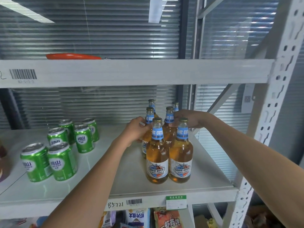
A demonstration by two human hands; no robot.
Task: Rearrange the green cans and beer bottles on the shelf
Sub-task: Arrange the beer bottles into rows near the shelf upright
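Several amber beer bottles [157,155] with blue-and-white labels stand in a tight cluster on the right half of the white middle shelf [128,178]. My left hand [136,130] wraps the second-row left bottle [148,119] at its shoulder. My right hand [189,118] grips the neck of the second-row right bottle [169,117]. Several green cans [62,162] stand in loose pairs on the shelf's left half, apart from both hands. The back-row bottles are partly hidden behind the others.
An orange-red object [73,56] lies on the upper shelf [131,71]. A perforated white upright [269,112] bounds the right side. Snack packets [166,218] fill the shelf below. A dark object [3,162] sits at the far left edge.
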